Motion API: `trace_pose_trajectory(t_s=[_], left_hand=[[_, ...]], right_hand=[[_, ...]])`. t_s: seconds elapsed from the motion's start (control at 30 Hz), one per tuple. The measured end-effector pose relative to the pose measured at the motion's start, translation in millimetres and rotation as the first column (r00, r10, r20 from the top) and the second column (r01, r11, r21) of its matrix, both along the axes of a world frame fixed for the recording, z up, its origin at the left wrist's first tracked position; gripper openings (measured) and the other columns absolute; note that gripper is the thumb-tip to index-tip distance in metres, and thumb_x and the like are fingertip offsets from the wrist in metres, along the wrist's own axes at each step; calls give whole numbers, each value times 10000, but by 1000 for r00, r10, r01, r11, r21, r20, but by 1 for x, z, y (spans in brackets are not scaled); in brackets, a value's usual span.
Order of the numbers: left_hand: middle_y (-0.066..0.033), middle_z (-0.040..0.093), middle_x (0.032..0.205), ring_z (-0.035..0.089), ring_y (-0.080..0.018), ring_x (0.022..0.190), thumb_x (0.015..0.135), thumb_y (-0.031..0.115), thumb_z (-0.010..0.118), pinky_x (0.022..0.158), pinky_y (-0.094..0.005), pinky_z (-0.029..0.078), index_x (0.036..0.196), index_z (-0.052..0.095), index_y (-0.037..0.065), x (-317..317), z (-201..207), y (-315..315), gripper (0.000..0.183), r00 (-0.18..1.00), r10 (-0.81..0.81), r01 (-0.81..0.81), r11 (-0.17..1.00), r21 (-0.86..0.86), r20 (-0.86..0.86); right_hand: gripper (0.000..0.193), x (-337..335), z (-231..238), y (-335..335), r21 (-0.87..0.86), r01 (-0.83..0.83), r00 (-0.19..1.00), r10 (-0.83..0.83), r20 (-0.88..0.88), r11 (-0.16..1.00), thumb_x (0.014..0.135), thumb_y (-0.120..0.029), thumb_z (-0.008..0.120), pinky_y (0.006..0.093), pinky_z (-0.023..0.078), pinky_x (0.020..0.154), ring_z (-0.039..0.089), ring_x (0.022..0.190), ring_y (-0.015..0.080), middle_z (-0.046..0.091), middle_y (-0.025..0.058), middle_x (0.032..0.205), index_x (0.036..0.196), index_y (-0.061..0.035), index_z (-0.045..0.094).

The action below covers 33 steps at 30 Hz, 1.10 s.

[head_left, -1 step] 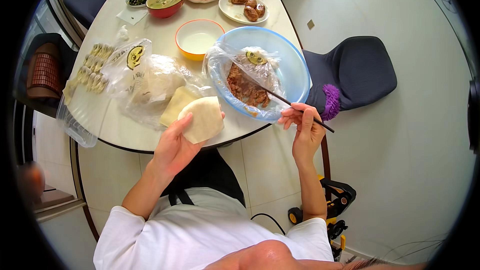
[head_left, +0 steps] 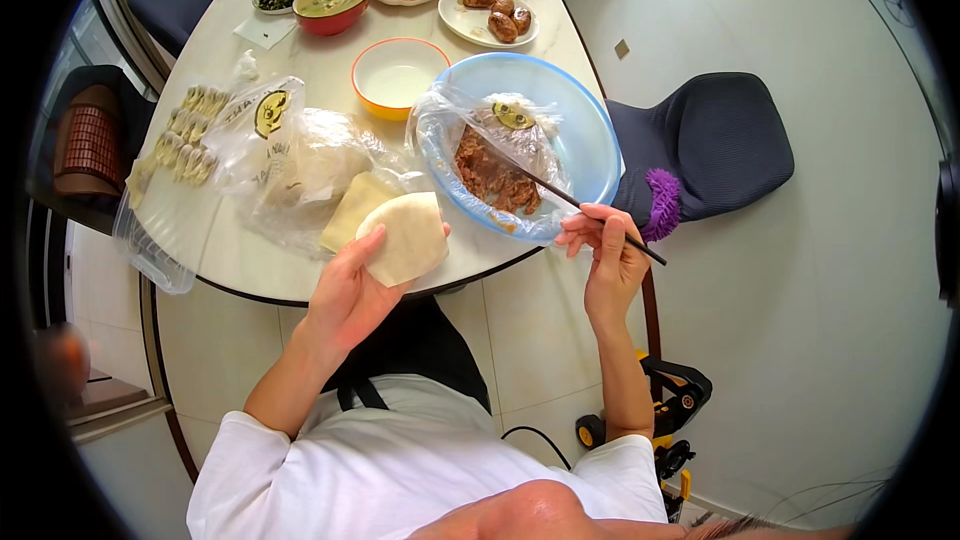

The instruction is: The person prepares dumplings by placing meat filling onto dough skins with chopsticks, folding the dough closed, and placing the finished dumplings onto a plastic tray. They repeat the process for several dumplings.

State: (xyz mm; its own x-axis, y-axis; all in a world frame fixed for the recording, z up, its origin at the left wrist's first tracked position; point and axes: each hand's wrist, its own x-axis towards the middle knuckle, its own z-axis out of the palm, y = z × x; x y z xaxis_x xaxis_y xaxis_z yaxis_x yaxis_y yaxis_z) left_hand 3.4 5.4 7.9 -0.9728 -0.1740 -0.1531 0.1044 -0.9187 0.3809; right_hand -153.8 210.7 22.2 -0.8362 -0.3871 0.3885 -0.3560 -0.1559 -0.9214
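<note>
My left hand [head_left: 350, 288] is closed on a pale, thin dough wrapper [head_left: 406, 242], held just past the table's near edge; whether several lie stacked there I cannot tell. Beside it, more yellowish wrappers [head_left: 352, 208] rest by a clear plastic bag [head_left: 325, 155]. Dark chopsticks [head_left: 562, 195] are gripped in my right hand [head_left: 614, 262]. Their far ends reach into brown minced filling [head_left: 487, 178], which sits in a plastic bag inside a light blue basin [head_left: 592, 130]. My right fingers are close to the basin's near right rim.
Folded dumplings [head_left: 190, 130] stand in rows at the left, near a clear plastic tray [head_left: 150, 255]. Beyond the basin are an orange-rimmed bowl [head_left: 375, 105], a red soup bowl [head_left: 335, 25] and a sausage plate [head_left: 455, 28]. A dark chair [head_left: 730, 140] adjoins the table's right side.
</note>
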Motion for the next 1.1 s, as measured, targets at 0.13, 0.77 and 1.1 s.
trace_pose_trajectory(t_s=[0.13, 0.77, 1.1], left_hand=[[-193, 434, 1356, 424, -316, 1275, 985, 203, 391, 1099, -419, 318, 1367, 294, -69, 2, 1, 0, 479, 1000, 16, -16, 1000, 2, -5], [-192, 428, 1359, 421, -324, 1275, 981, 192, 397, 1102, -428, 315, 1373, 282, -64, 6, 0, -2, 482, 999, 38, -38, 999, 34, 4], [-189, 435, 1351, 432, -321, 1264, 977, 192, 407, 1099, -426, 318, 1370, 290, -59, 6, 2, 0, 480, 999, 47, -47, 999, 19, 9]], right_hand=[[356, -3, 5, -8, 46, -55, 998, 55, 3, 997, 1016, -250, 391, 256, 480, 583, 624, 673, 165, 648, 136, 839, 1004, 48, 586], [401, -17, 9, -1, -46, -22, 961, 34, 274, 999, 1018, -262, 381, 239, 471, 517, 621, 570, 177, 652, 172, 737, 924, 69, 586], [396, -14, 7, 2, -42, 52, 985, -45, 167, 998, 1012, -283, 399, 237, 482, 521, 635, 582, 187, 662, 172, 760, 926, 55, 587]])
